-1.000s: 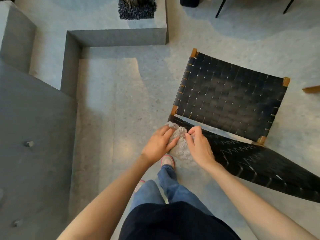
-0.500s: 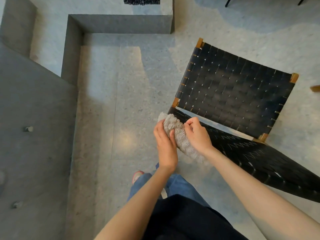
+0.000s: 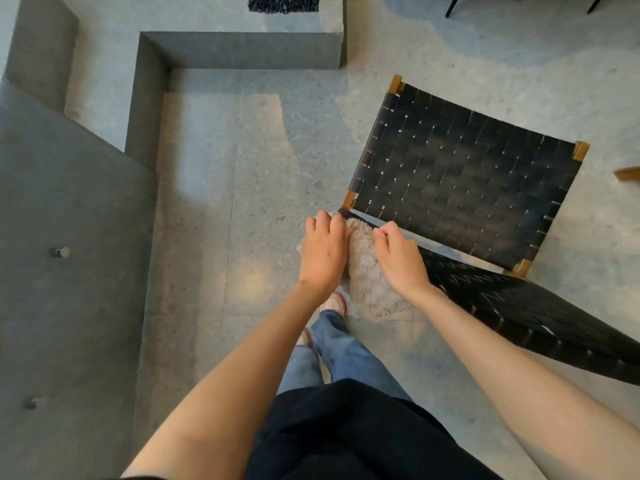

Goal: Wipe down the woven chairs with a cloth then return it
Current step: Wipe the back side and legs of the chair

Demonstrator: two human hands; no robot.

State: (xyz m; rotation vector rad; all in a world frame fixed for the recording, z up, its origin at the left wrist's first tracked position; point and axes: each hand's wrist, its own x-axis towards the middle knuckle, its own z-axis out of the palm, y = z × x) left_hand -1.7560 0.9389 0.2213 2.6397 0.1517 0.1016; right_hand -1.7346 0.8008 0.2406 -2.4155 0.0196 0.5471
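Note:
A black woven chair [image 3: 460,174] with wooden corner posts stands to the right, its seat facing up and its backrest top rail [image 3: 519,306] running toward the lower right. A fluffy beige cloth [image 3: 367,271] hangs over the left end of that rail. My left hand [image 3: 323,252] grips the cloth's left side, fingers curled over its upper edge. My right hand [image 3: 400,259] holds the cloth's right side against the rail, fingers bent. Part of the cloth is hidden under both hands.
Grey stone steps and a low ledge [image 3: 239,50] run along the left and top. A dark textured object [image 3: 282,3] sits on the ledge. Thin black furniture legs [image 3: 453,5] show at the top right. A wooden piece [image 3: 627,173] pokes in at the right edge.
Both hands have shifted on the cloth, the left hand moving over its top left edge. The cloth now lies flatter and longer between the hands. The view has tilted slightly.

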